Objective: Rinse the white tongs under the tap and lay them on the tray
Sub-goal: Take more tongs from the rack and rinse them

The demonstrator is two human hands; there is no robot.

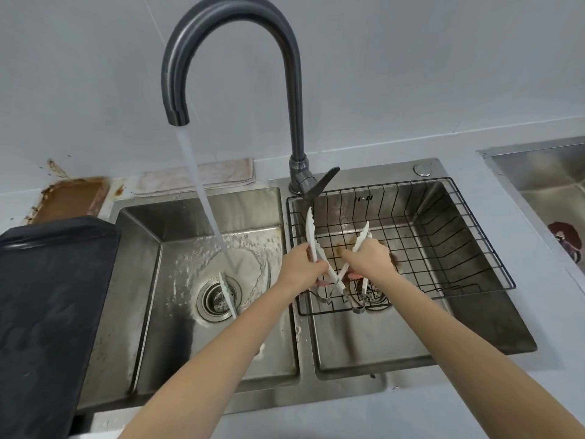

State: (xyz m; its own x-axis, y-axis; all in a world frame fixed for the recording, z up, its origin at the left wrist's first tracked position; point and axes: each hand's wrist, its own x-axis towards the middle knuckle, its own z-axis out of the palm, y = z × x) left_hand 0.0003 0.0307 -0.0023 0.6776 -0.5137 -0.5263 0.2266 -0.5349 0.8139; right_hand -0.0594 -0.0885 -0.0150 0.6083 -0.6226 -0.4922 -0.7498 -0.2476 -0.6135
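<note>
Over the right basin, above the wire basket:
Left-hand tongs [311, 239]: white, gripped by the left hand [300, 267]; the toothed tips point up and away toward the tap's base, the metal hinge end hangs low near the basket's front edge.
Right-hand tongs [361, 245]: white, gripped by the right hand [368, 259]; the tips angle up and to the right, and the lower arms cross those of the other pair between the two hands.
Fingers: on both hands curled round the tong arms, each hand holding one pair; pink nail tips show below each grip.
Third tongs [228, 289]: white, lying in the left basin, its arms spread across the drain [218, 299].
Water [205, 198]: streams from the tap [228, 33] into the left basin, landing just beside the drain, well apart from the held tongs.
Wire basket [443, 198]: black, set inside the right basin.
Tray [47, 296]: dark, on the bench at the sink's left edge, wet in patches.
Cloth [196, 175]: folded behind the left basin, against the wall.
Second sink [538, 172]: at the bench's far right edge.
</note>
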